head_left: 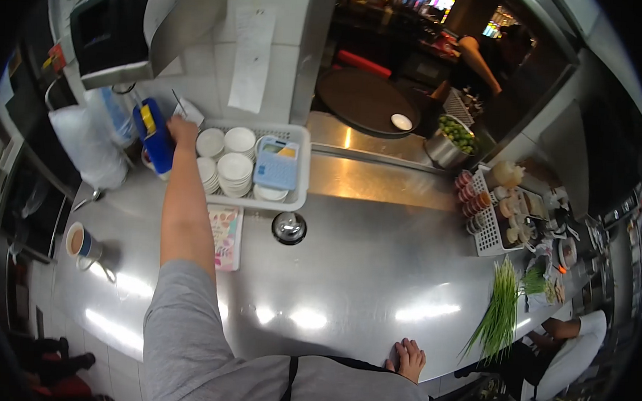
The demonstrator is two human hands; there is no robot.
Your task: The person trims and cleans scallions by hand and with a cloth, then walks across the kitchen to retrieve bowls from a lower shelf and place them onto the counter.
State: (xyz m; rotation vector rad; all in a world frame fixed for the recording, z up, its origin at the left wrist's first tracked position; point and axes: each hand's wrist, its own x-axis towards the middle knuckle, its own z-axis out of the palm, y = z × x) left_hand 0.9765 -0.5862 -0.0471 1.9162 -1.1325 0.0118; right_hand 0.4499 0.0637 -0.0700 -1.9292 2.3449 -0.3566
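My left arm stretches across the steel counter to the back left. At its end, my left hand is closed beside a blue box with a yellow item on it. A thin dark stick, perhaps a pen, rises just behind my fingers next to a white paper; what my fingertips grip is hidden. Just right of the hand, a white basket holds stacked small white dishes and a blue calculator. My right hand rests with fingers apart on the counter's near edge.
A call bell and a patterned notebook lie mid-counter. A cup stands left. Green stalks and a condiment basket are right. Beyond the pass sit a round brown tray and limes. Another person works at right.
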